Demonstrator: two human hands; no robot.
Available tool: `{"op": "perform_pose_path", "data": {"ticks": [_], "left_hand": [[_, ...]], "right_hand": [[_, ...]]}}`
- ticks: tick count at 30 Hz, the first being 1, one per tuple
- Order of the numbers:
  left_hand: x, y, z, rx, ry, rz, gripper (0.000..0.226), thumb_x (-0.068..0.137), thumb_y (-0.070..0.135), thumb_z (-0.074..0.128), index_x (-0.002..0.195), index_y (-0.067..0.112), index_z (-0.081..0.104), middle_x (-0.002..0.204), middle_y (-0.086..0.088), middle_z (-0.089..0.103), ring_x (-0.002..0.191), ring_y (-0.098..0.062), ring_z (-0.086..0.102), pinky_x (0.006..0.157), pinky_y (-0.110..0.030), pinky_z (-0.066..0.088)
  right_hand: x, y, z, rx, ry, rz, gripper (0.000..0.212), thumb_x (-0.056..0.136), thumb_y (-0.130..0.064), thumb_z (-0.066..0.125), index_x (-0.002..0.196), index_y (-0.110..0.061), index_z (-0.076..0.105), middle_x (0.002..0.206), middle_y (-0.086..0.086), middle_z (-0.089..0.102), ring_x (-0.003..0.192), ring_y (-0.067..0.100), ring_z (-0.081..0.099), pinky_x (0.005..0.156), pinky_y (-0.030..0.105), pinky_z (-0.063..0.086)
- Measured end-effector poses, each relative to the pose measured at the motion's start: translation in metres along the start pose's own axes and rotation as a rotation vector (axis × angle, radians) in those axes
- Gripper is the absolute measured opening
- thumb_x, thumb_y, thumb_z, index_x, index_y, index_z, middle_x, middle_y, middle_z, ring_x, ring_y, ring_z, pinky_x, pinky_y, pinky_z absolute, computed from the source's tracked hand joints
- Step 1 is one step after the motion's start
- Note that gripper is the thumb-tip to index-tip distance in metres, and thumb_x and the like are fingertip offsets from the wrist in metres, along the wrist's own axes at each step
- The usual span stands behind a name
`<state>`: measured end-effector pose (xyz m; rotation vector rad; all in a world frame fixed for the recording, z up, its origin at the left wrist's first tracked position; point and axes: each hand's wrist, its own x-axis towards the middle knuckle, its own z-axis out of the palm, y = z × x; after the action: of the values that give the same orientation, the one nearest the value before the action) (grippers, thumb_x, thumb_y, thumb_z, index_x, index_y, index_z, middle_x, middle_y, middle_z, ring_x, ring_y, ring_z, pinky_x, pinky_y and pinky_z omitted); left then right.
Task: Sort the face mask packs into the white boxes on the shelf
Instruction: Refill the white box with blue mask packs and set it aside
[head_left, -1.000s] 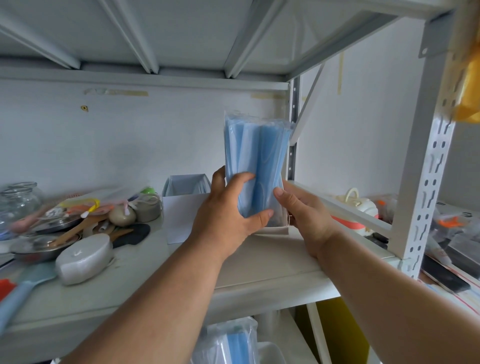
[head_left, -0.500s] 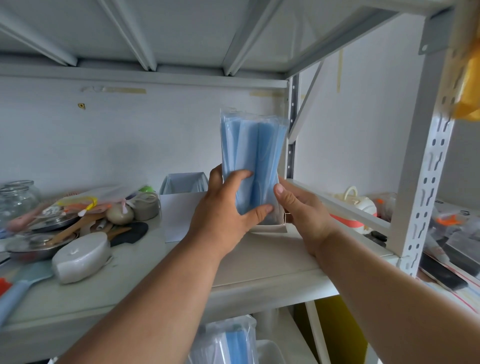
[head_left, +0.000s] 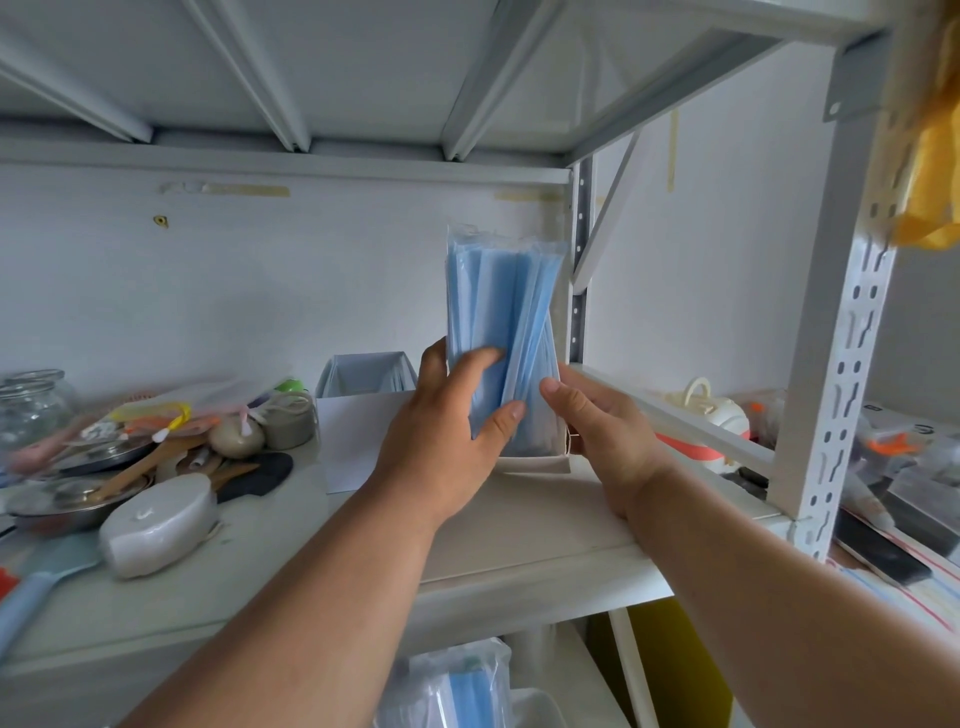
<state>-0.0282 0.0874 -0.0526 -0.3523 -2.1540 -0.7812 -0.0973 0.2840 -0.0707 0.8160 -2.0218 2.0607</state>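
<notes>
Our left hand (head_left: 447, 426) grips the clear plastic pack of blue face masks (head_left: 501, 332), upright, its lower end in the small white cardboard box (head_left: 535, 464) on the white metal shelf (head_left: 519, 519). Right hand (head_left: 597, 431) steadies the pack; grip unclear. Risk: the tall pack tips the light box on release.

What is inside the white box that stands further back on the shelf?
The rear white box holds pale blue sheets standing upright, probably masks. Its lower inside is hidden by its front wall and the white sheet before it.
</notes>
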Motion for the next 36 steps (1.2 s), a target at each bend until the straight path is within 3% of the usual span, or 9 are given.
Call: {"op": "perform_pose_path", "data": {"ticks": [2,8,11,14,20,24,27,31,36], "left_hand": [[0.0003,-0.0005,-0.0003,-0.014,0.0,0.002,0.051,0.098,0.052,0.067,0.145,0.046,0.047,0.144,0.006,0.042,0.122,-0.024,0.06,0.099,-0.045,0.057],[0.0007,-0.0014,-0.0002,-0.035,-0.002,0.008,0.052,0.099,0.047,0.068,0.148,0.045,0.047,0.147,0.006,0.042,0.129,-0.023,0.057,0.104,-0.04,0.054],[0.0009,-0.002,0.0001,-0.038,-0.009,0.006,0.053,0.1,0.047,0.067,0.149,0.046,0.046,0.149,0.006,0.041,0.13,-0.022,0.056,0.104,-0.037,0.053],[0.0009,-0.0014,-0.0003,-0.037,-0.018,-0.001,0.052,0.101,0.046,0.065,0.149,0.046,0.045,0.149,0.006,0.04,0.129,-0.022,0.056,0.105,-0.043,0.055],[0.0,0.0017,-0.0009,-0.041,-0.015,-0.006,0.052,0.105,0.042,0.06,0.154,0.041,0.042,0.154,0.005,0.038,0.131,-0.022,0.055,0.104,-0.045,0.057],[-0.0005,0.002,-0.0015,-0.077,-0.023,0.013,0.071,0.109,0.033,0.057,0.164,0.052,0.017,0.165,0.009,0.031,0.137,-0.014,0.048,0.106,-0.026,0.042],[-0.0002,0.0041,-0.003,-0.041,-0.06,0.03,0.082,0.111,0.029,0.052,0.159,0.066,-0.003,0.168,0.009,0.026,0.137,-0.017,0.049,0.104,-0.028,0.041],[-0.001,0.0034,-0.0023,-0.035,-0.042,0.066,0.068,0.112,0.028,0.047,0.156,0.071,0.016,0.165,0.009,0.029,0.136,-0.02,0.055,0.113,-0.043,0.051],[-0.0021,0.0059,-0.0033,0.02,-0.049,0.097,0.076,0.112,0.021,0.048,0.159,0.068,0.01,0.165,0.007,0.028,0.137,-0.022,0.053,0.111,-0.041,0.051]], "right_hand": [[-0.0006,-0.0007,0.0,0.003,-0.007,-0.005,0.079,0.079,-0.085,0.079,0.146,-0.042,0.073,0.134,0.007,0.08,0.13,0.05,0.068,0.116,0.072,0.05],[0.0013,0.0016,0.0001,0.017,0.034,0.021,0.092,0.075,-0.087,0.083,0.153,-0.041,0.067,0.147,-0.004,0.075,0.141,0.025,0.068,0.126,0.059,0.045],[0.0034,0.0038,-0.0002,0.026,0.046,0.03,0.096,0.073,-0.088,0.084,0.154,-0.04,0.066,0.146,0.0,0.076,0.138,0.03,0.07,0.124,0.06,0.048],[0.005,0.0063,-0.001,0.019,0.039,0.017,0.093,0.074,-0.088,0.083,0.153,-0.04,0.067,0.136,0.012,0.079,0.128,0.047,0.071,0.119,0.064,0.052],[0.0043,0.0058,-0.0012,-0.001,0.064,0.022,0.102,0.072,-0.09,0.082,0.157,-0.037,0.064,0.136,0.001,0.08,0.126,0.04,0.075,0.119,0.061,0.052],[0.0019,0.0023,0.0002,-0.011,0.067,0.028,0.105,0.07,-0.091,0.083,0.157,-0.035,0.064,0.145,-0.003,0.076,0.132,0.026,0.074,0.121,0.057,0.052],[0.001,0.0018,-0.0003,-0.02,0.073,0.035,0.11,0.067,-0.092,0.083,0.157,-0.031,0.065,0.144,-0.001,0.077,0.131,0.025,0.074,0.12,0.057,0.053],[0.0011,0.0026,-0.0014,-0.022,0.082,0.048,0.112,0.065,-0.092,0.084,0.155,-0.027,0.067,0.14,0.001,0.079,0.127,0.028,0.076,0.12,0.058,0.053],[0.0026,0.0049,-0.0022,-0.01,0.069,0.054,0.106,0.069,-0.09,0.085,0.156,-0.035,0.065,0.147,-0.002,0.075,0.135,0.023,0.072,0.123,0.056,0.049]]}}
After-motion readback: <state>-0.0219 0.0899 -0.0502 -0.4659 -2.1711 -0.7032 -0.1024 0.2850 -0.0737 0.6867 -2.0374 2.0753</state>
